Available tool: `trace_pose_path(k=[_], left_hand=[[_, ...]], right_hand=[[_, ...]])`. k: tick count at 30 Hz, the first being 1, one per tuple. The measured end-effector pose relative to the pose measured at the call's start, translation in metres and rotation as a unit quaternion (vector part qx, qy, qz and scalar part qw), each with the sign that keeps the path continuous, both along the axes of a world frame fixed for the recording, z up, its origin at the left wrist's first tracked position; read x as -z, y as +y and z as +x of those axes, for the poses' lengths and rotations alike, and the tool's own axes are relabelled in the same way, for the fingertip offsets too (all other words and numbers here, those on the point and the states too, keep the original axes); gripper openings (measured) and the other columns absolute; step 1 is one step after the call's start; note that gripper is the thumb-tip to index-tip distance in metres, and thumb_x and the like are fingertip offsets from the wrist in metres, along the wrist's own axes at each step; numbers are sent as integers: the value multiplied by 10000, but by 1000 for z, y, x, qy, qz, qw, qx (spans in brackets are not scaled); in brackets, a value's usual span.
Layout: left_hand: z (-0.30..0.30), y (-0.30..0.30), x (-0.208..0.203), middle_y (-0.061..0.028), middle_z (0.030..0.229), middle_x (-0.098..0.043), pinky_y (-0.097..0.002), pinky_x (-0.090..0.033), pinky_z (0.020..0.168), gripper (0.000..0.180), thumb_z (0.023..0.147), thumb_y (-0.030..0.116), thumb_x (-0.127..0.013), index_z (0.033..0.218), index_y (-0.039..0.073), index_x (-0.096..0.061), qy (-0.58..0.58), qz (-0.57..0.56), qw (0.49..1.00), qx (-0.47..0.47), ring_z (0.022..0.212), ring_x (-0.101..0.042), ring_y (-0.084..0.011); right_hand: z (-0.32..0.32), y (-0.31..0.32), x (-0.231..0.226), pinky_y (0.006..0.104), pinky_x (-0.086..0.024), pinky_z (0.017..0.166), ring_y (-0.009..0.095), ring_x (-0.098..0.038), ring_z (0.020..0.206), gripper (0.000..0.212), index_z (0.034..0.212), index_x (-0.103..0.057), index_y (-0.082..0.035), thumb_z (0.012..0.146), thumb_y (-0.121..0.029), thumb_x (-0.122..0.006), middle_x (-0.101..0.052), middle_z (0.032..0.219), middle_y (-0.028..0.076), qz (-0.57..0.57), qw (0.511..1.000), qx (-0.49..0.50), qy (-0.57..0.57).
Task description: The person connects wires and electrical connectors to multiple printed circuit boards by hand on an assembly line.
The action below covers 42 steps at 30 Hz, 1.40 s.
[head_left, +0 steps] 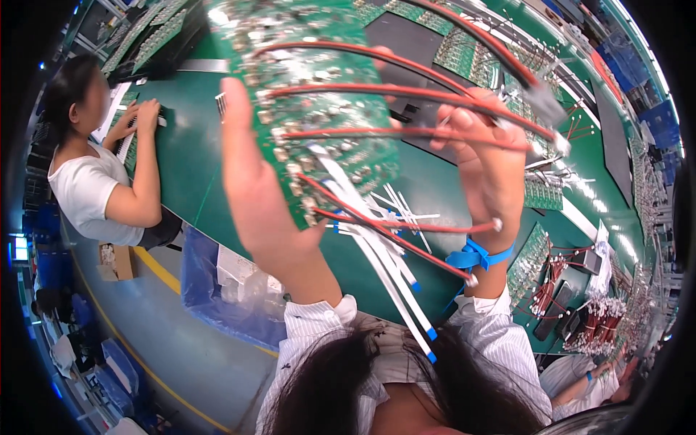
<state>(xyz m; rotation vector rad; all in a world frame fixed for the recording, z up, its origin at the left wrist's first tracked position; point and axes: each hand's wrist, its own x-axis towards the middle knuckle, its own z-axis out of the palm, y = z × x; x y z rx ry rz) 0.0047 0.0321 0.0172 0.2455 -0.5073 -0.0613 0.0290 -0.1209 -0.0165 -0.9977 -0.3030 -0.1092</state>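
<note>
A green circuit board panel (pixel 341 123), dense with small components, is held up close and tilted. My left hand (pixel 254 174) grips it, thumb along its left edge and fingertips showing past its far edge. Red-and-black wire leads (pixel 341 90) with white plugs run from the panel's left side toward the right. Flat white ribbon cables (pixel 377 250) with blue ends hang from its lower part. My right hand (pixel 486 156), a blue band on its wrist, is closed with bunched fingers beside the leads; several leads cross in front of it, and what the fingertips hold is hidden.
Loose white ribbon cables (pixel 406 214) lie on the green table (pixel 196 145). More circuit boards (pixel 529 264), bundled red wires (pixel 602 322) and a dark tool (pixel 557 304) are at right. A co-worker (pixel 101 159) works at left. A blue-lined bin (pixel 210 290) stands below the table edge.
</note>
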Motion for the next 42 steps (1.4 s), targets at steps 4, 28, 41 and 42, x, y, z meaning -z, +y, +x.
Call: trace_pose_path(k=[4, 28, 41, 42], left_hand=[[4, -8, 5, -95, 1040, -579, -304, -532, 697, 413, 940, 355, -342, 1178, 33, -446, 218, 142, 962, -85, 849, -617, -168], [12, -27, 20, -148, 1194, -474, -291, -425, 876, 465, 891, 175, -448, 1280, -38, -311, 72, 71, 994, -31, 1044, -514, -191], [6, -36, 15, -122, 1076, -564, -311, -475, 805, 432, 953, 345, -303, 1160, -4, -452, 118, 48, 991, -30, 942, -577, -189], [5, -35, 14, -122, 1077, -564, -309, -475, 804, 429, 953, 337, -306, 1156, -10, -456, 137, 51, 989, -25, 942, -578, -189]], right_hand=[[14, -9, -4, 312, -531, 719, 183, -606, 785, 138, 902, -537, 15, 783, 1, -604, -600, 877, 123, -15, 998, -10, -60], [5, 13, -9, 299, -417, 837, 148, -546, 727, 345, 899, -467, -48, 658, 140, -628, -566, 770, 100, -162, 969, 99, -156], [7, 20, -5, 316, -463, 758, 164, -570, 694, 381, 839, -425, -70, 632, 147, -660, -579, 747, 104, -138, 971, 127, -146], [7, 21, -5, 316, -463, 758, 164, -570, 694, 381, 839, -425, -70, 632, 147, -660, -579, 747, 104, -138, 971, 126, -147]])
